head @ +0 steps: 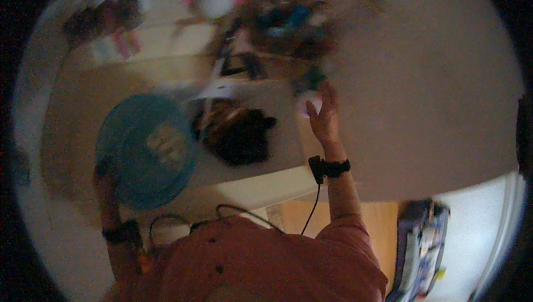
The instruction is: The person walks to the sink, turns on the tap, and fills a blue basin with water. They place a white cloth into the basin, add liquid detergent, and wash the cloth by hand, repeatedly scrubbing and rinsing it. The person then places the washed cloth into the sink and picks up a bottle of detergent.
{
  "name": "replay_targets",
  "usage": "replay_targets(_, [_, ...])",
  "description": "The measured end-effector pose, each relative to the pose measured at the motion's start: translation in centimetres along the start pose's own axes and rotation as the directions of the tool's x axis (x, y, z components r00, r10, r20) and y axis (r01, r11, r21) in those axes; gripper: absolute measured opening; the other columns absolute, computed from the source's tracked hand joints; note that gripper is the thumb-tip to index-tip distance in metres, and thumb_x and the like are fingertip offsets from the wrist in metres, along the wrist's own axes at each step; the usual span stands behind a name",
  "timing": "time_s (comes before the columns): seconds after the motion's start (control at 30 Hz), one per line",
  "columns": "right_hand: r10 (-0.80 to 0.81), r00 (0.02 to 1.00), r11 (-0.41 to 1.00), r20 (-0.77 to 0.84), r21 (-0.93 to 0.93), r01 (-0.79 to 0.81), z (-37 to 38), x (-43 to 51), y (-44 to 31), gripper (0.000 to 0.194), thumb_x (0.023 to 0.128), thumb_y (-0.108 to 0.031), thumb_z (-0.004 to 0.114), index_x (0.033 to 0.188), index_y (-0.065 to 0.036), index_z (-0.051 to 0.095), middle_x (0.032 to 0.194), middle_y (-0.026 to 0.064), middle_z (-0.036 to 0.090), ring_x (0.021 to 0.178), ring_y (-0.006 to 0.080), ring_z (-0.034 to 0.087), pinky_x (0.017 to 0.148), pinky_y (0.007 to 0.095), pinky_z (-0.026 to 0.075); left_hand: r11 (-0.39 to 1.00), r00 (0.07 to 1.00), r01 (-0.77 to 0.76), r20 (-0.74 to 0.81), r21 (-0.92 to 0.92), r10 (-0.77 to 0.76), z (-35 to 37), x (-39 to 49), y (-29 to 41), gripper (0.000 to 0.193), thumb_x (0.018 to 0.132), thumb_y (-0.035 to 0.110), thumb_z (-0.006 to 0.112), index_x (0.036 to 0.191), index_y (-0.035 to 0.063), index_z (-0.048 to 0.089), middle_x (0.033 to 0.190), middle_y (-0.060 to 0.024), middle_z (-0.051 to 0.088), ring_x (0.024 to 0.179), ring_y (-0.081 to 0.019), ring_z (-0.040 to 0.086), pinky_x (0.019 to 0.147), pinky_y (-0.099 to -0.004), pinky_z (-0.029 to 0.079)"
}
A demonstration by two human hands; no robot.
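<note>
A blue-green round tub point(137, 152) is at the left, with a pale, yellowish clump point(168, 141) inside it. My left hand point(107, 173) grips its left rim; shadow and blur hide most of the fingers. Farther right, my right hand point(327, 112) reaches forward. Between its thumb and fingers is a small whitish object point(314, 105), too blurred to name. A green thing point(316, 76) shows just beyond the fingertips. Between my two hands lies a black, soft-looking heap point(243, 139), perhaps cloth or a bag, on a greyish surface.
A blurred pile of mixed items point(291, 23) lies ahead, near a white container point(216, 3). More dark and pink things point(108, 19) are at the far left. A black cable point(312, 210) runs from my right wrist device point(320, 168). An open holder of book-like items point(424, 248) stands lower right.
</note>
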State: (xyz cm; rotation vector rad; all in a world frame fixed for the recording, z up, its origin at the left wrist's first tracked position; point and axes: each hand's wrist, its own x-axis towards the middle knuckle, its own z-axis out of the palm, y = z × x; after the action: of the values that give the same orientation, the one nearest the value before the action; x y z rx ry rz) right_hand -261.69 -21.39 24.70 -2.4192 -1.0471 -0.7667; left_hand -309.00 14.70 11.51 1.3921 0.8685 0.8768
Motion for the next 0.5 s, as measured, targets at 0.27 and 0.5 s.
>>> replay_targets(0.27, [-0.06, 0.921, 0.603, -0.385, -0.749, -0.274, -23.7, 2.2, 6.1, 0.065, 0.085, -0.033, 0.055, 0.138, -0.005, 0.029, 0.147, 0.0161, 0.019, 0.136, 0.0376, 0.013, 0.104, 0.0603, 0.014, 0.994, 0.994, 0.094, 0.043, 0.056, -0.096, -1.6, 4.8, -6.0, 0.063, 0.065, 0.016, 0.064, 0.124, -0.0007, 0.048, 0.122, -0.0138, 0.051, 0.108, -0.0287, 0.05, 0.078, -0.0389, 0.048])
replay_targets(0.5, [0.047, 0.979, 0.268, -0.197, -0.942, -0.203, -26.4, 3.0, 5.4, 0.064, 0.089, -0.043, 0.044, 0.138, -0.004, 0.032, 0.148, 0.017, 0.018, 0.137, 0.0361, 0.013, 0.104, 0.0601, 0.014, 0.998, 0.999, 0.021, -0.033, 0.054, -0.019, 1.9, 1.4, 3.0, 0.065, 0.062, 0.008, 0.064, 0.124, -0.0005, 0.048, 0.121, -0.0151, 0.053, 0.103, -0.0303, 0.053, 0.074, -0.0391, 0.049])
